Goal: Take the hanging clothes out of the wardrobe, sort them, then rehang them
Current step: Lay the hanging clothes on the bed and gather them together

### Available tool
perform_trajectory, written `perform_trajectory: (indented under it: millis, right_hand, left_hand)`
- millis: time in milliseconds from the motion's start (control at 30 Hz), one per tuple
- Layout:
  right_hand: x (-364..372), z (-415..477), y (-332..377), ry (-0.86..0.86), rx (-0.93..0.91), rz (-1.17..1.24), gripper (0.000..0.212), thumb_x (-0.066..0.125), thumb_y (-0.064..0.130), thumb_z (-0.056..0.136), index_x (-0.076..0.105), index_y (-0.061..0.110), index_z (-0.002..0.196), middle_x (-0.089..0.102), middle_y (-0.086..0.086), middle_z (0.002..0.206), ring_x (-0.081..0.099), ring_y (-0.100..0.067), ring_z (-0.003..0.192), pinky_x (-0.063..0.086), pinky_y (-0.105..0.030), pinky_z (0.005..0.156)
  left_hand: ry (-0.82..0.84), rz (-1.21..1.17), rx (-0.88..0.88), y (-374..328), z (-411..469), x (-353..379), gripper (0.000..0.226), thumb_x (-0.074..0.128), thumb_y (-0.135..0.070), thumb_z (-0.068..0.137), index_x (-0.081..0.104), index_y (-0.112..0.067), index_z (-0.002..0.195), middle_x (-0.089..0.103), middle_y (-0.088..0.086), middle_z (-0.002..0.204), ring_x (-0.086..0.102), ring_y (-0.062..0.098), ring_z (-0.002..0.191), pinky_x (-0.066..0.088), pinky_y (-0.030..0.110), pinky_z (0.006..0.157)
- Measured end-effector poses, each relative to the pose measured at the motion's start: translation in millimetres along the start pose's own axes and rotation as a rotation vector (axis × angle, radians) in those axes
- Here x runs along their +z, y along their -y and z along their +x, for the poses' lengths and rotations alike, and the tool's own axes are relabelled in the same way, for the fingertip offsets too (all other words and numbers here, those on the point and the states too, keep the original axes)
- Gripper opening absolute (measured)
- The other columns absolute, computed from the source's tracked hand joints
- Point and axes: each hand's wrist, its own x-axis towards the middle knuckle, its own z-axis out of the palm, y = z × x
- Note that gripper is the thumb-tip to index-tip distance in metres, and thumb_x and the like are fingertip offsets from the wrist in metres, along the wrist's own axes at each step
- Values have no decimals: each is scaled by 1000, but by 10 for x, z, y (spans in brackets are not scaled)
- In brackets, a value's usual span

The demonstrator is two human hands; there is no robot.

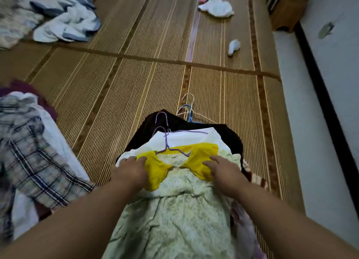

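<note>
Two bare forearms reach over a crumpled pale green floral garment (174,210) that lies on top of a clothes heap on the mat, straight ahead. The left hand (129,171) and right hand (223,171) each press on its smooth yellow shoulder panels (198,161), fingers nearly straight and close together; I cannot tell whether the thumbs pinch the cloth. A thin purple wire hanger (166,142) sits in the neckline, above a white garment (186,137) and a black one (194,123). To the left lies a rumpled plaid shirt (29,152). Beyond the heap, white and blue wire hangers (187,111) rest on the ribbed woven straw mat (116,74). Farther off are a small white sock-like piece (234,47), a crumpled white cloth (217,8) and a blue-and-white pile (68,21).
</note>
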Motion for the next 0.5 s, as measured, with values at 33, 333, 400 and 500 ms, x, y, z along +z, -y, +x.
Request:
perform_trajectory:
  millis: [33,333,400,500]
  right_hand:
    - [65,167,-5,-5,-4,-14,55,47,22,92,32,34,144,20,-1,156,24,-24,142,25,-47,112]
    - [269,929,79,-5,99,-184,51,41,21,90,30,32,139,49,-6,129,41,-30,123,24,-53,105]
    - [258,897,63,2,84,-219,41,44,20,88,39,28,128,57,-5,120,46,-30,116,26,-51,101]
    - [157,738,45,4,73,-231,31,48,27,86,46,25,117,56,-6,115,48,-30,113,33,-45,95]
  left_hand:
    - [10,-26,-1,3,157,95,56,40,-35,93,21,-33,146,32,2,148,32,28,135,27,55,107]
    - [-96,93,36,-11,794,434,31,46,-38,93,51,-23,119,50,4,126,38,29,123,36,43,97]
    - [-129,112,39,4,770,445,23,42,-34,94,52,-24,112,52,4,120,42,28,119,38,43,93]
    - [-181,-257,157,19,649,378,12,46,-36,90,47,-24,87,55,4,98,53,29,103,40,36,78]
